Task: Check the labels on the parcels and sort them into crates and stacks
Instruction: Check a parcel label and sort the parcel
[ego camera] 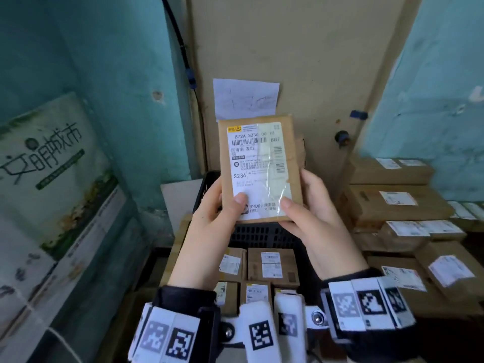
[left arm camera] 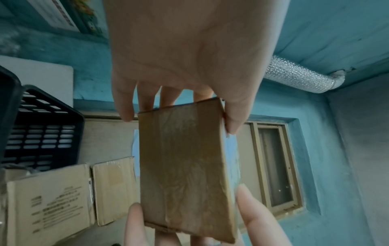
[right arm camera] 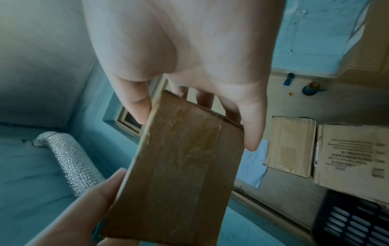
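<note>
One parcel [ego camera: 259, 169] held in two hands; five parcels [ego camera: 272, 267] below the hands; one black crate [ego camera: 262, 235] beyond them.

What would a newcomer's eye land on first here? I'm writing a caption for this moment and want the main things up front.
First, the flat brown parcel held upright at the centre of the head view, its white label reading S236 facing the camera. The left hand and right hand grip its lower corners, thumbs on the label. Behind it sits a black crate, with labelled boxes stacked to the right.
</note>
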Demonstrator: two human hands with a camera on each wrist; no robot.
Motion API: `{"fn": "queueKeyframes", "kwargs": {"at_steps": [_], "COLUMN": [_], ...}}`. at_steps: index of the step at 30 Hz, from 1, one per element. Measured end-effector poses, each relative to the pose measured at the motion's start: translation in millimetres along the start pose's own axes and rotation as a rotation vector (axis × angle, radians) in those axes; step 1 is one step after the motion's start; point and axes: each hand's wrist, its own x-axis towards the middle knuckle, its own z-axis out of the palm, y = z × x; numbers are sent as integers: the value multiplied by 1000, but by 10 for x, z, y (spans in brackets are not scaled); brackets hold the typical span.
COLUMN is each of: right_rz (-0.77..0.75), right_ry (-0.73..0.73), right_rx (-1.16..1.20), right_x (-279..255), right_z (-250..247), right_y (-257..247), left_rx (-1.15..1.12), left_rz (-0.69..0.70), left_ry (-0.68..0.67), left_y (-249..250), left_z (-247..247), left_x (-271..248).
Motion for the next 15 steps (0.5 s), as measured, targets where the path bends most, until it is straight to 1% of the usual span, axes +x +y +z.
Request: {"fn": "queueKeyframes", "kwargs": {"at_steps": [3,8,15], "right_rz": [36,95,190], "right_ry": [-22,-24,11], "right_rx": [3,19,-44], "right_x": [75,120,153], "right_z": [91,136,-107], "right_y": [106,285,423], "left_rx": [-11,41,115], "left_rz": [-30,-86,-145], "left_ry": [27,52,36], "left_y": [-62,-200,-356], "left_z": [-125,-226,-35], "left_x": [10,53,206]}}
